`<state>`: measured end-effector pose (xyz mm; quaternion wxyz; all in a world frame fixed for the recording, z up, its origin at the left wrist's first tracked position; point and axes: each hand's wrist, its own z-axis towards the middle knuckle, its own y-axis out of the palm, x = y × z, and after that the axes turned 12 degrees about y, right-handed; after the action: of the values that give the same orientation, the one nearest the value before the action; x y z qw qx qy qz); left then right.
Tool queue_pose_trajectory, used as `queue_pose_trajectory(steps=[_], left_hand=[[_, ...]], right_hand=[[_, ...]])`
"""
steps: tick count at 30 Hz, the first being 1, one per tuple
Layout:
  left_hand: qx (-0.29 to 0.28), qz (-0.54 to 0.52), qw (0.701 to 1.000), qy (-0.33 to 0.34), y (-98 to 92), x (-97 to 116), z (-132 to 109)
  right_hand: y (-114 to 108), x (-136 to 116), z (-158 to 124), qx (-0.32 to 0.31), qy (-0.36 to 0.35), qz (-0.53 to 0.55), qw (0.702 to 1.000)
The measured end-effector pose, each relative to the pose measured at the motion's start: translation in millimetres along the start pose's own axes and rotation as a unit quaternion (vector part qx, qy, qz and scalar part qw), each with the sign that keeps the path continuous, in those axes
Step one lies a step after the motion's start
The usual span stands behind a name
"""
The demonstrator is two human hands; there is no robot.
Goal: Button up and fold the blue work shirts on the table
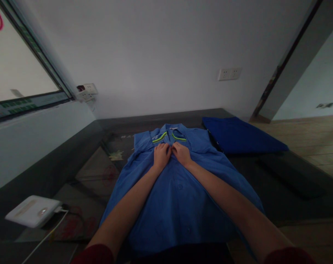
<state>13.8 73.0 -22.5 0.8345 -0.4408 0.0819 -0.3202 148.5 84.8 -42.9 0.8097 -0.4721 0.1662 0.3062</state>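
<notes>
A blue short-sleeved shirt [180,205] with yellow-green stripes on its chest lies spread on a dark table, its collar towards the wall. My left hand [162,153] and my right hand [180,152] meet at the upper part of its front opening, just below the stripes. The fingers of both are closed in a pinch on the shirt's front edges. Whether a button sits between the fingertips is hidden. Lower down the front, buttons show along the middle.
A folded dark-blue cloth [240,135] lies right of the shirt. At the left stands a white box-shaped device [33,211] with a white cable [49,233] plugged in. Behind the dark table [166,117] rises a wall with a double socket [230,74]; another socket cluster [87,91] is near the corner.
</notes>
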Motion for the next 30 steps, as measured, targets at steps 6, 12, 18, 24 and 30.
queue_pose_trajectory(steps=[6,12,18,24,30], left_hand=[[0.026,-0.043,0.998,0.022,4.3,-3,1],[0.035,-0.129,0.99,0.039,7.3,-5,2],[0.053,-0.216,0.974,-0.038,12.8,-14,4],[0.004,-0.175,0.984,-0.028,20.0,-21,2],[-0.031,-0.141,0.989,-0.023,15.1,-28,0]], right_hand=[[2,9,5,0.011,0.023,0.055,0.998],[3,11,8,-0.003,0.02,0.149,0.989],[5,15,9,0.018,0.065,0.17,0.983],[10,25,13,0.048,0.098,0.199,0.974],[4,37,16,0.046,0.097,0.201,0.974]])
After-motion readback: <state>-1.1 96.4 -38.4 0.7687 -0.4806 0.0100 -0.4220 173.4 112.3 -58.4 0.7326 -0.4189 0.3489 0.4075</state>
